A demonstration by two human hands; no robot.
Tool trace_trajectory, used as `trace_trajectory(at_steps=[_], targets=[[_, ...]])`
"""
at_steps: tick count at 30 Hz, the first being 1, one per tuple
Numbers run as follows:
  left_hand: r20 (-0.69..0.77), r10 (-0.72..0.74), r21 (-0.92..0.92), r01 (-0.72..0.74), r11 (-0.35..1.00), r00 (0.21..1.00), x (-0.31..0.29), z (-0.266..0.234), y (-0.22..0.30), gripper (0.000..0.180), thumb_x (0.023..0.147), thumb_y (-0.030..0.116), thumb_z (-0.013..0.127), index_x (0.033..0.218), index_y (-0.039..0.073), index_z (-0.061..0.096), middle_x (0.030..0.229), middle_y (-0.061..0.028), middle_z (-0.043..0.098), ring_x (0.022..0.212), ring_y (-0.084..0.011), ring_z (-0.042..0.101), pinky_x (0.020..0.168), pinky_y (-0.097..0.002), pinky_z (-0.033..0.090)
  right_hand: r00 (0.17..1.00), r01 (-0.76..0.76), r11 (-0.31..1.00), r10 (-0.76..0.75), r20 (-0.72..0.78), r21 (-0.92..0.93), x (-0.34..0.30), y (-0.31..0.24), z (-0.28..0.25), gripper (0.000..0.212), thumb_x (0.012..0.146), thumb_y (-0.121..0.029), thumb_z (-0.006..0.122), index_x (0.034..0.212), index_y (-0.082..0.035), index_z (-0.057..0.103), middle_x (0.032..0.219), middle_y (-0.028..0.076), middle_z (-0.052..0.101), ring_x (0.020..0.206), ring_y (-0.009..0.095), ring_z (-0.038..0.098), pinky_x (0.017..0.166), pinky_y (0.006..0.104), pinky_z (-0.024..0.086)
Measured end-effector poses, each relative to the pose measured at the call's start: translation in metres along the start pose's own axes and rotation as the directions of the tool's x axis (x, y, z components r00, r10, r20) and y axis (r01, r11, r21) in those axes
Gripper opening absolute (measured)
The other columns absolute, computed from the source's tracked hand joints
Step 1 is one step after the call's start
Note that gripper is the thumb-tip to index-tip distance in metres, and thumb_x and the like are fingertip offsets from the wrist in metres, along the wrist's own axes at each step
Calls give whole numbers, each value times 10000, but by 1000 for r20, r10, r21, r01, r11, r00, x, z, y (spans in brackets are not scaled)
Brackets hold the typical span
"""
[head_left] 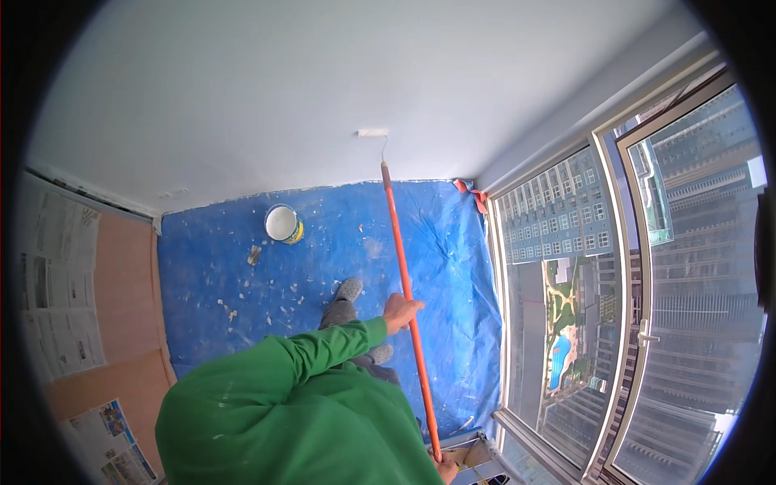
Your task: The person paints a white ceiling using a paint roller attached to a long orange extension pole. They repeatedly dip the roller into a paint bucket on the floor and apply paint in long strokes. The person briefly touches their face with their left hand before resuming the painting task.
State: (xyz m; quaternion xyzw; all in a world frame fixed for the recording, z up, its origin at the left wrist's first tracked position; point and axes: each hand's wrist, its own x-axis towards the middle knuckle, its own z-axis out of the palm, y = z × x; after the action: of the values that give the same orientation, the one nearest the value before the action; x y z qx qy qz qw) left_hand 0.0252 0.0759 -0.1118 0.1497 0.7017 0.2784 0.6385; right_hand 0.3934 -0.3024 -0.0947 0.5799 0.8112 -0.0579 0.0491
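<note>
A paint roller with a white sleeve touches the pale wall, low down near its base. Its wire frame is fixed to a long orange extension pole that slants down toward my body. Partway along the pole, my left hand is wrapped round it, with the arm in a green sleeve reaching across. Close to the pole's near end, my right hand grips it at the lower edge of the view, partly hidden by my green top.
Blue plastic sheeting, spotted with white, covers the floor. A paint bucket with white inside stands left of the pole. Red tape hangs in the far right corner. Large windows line the right; a paper-covered surface is at left.
</note>
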Motion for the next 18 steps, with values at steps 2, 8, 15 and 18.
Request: trace_trajectory(at_steps=[2,8,15,18], targets=[[-4,101,73,-100,992,995,-20,6,-8,338,750,237,676,687,-83,586,648,-153,595,505,-228,586,450,-365,499,862,-500,840,460,215,208,-22,4,13,359,763,-464,710,897,-131,703,625,109,635,582,271,613,538,391,485],[-82,401,127,-390,912,912,-66,25,-12,302,772,205,644,671,-76,596,592,-176,615,484,-240,618,457,-378,498,778,-484,297,576,250,823,-28,18,41,291,764,-363,723,860,-89,710,644,120,640,567,249,592,582,369,475],[-86,631,90,-625,775,771,-118,28,21,254,805,168,626,697,-60,601,574,-136,611,455,-175,571,439,-348,461,900,-380,633,422,110,674,-11,26,54,248,792,-342,664,908,-129,714,697,125,653,598,278,602,573,407,470],[-96,754,111,-746,657,650,-142,28,42,246,818,159,637,710,-59,599,569,-111,609,462,-139,539,454,-327,444,963,-217,900,261,-70,377,-5,37,80,270,830,-365,591,958,-159,710,751,122,655,634,290,607,584,420,477]])
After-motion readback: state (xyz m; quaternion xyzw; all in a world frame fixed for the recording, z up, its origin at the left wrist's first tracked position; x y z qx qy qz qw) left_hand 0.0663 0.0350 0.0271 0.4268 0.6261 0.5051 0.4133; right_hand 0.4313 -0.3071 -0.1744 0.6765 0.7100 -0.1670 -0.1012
